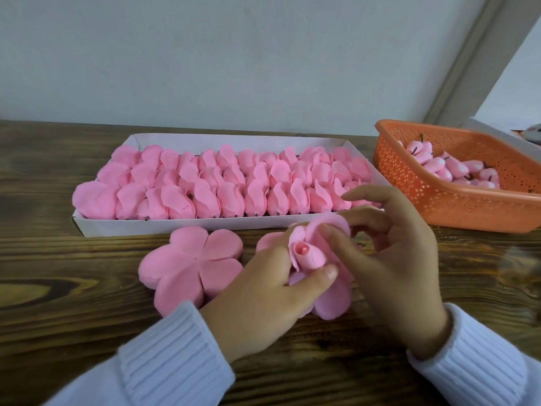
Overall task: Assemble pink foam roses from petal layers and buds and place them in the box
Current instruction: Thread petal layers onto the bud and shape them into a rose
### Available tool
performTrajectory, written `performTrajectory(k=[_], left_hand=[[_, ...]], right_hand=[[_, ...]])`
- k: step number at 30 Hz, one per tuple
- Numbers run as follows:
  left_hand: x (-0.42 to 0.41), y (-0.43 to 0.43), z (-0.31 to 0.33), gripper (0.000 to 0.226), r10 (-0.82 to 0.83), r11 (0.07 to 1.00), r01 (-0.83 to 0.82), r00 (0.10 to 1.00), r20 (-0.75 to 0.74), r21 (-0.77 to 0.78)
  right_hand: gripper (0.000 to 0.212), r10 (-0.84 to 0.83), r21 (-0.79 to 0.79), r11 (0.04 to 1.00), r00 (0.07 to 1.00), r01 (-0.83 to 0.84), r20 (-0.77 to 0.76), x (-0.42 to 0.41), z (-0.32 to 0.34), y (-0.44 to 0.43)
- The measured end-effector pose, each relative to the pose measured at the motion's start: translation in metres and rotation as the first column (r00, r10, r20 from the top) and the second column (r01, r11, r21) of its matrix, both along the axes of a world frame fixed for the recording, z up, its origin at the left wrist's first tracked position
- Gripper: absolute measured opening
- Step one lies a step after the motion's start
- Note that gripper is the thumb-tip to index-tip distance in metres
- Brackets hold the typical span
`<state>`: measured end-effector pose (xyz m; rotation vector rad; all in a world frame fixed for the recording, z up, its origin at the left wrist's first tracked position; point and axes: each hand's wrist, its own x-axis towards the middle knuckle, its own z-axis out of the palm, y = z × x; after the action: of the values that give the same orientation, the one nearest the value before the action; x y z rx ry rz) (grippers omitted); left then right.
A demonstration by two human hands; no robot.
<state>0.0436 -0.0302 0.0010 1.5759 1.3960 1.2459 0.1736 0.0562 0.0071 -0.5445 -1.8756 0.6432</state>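
Pink rose (310, 256) pinched by left hand (263, 291) and right hand (395, 259), box (175, 227) behind

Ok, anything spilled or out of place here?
Nothing spilled. Only the front-left rose bulges over the end of the box; buds sit in the basket, petal stack lies flat.

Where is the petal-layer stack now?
Head view, left of centre: the petal-layer stack lies on the table, in front of the white box, beside the left hand.
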Motion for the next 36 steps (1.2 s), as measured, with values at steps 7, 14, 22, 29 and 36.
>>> performTrajectory(k=[7, 14, 22, 29, 36], left_hand=[[0.002, 0.000, 0.000, 0.044, 0.035, 0.999, -0.035, 0.999, 0.009, -0.010], [-0.002, -0.002, 0.000, 0.027, 0.083, 0.994, -0.094, 0.980, 0.184, 0.053], [-0.005, 0.000, 0.000, 0.045, 0.094, 0.985, -0.129, 0.956, 0.279, 0.113], [-0.002, 0.001, -0.002, 0.054, 0.040, 0.993, -0.065, 0.970, 0.239, 0.096], [0.000, -0.003, -0.009, 0.066, 0.138, 0.987, -0.152, 0.964, 0.229, 0.044]], right_hand=[[0.038, 0.218, 0.004, 0.976, 0.976, -0.218, -0.031, 0.000, 0.001, -0.002], [0.039, 0.346, -0.206, 0.912, 0.934, -0.356, -0.084, 0.000, 0.002, 0.006], [0.055, 0.459, -0.411, 0.770, 0.871, -0.489, -0.177, -0.002, -0.002, 0.011], [0.062, 0.524, -0.534, 0.591, 0.791, -0.605, -0.316, -0.002, -0.002, 0.008], [0.050, 0.618, -0.620, 0.388, 0.692, -0.682, -0.373, -0.002, 0.002, 0.006]])
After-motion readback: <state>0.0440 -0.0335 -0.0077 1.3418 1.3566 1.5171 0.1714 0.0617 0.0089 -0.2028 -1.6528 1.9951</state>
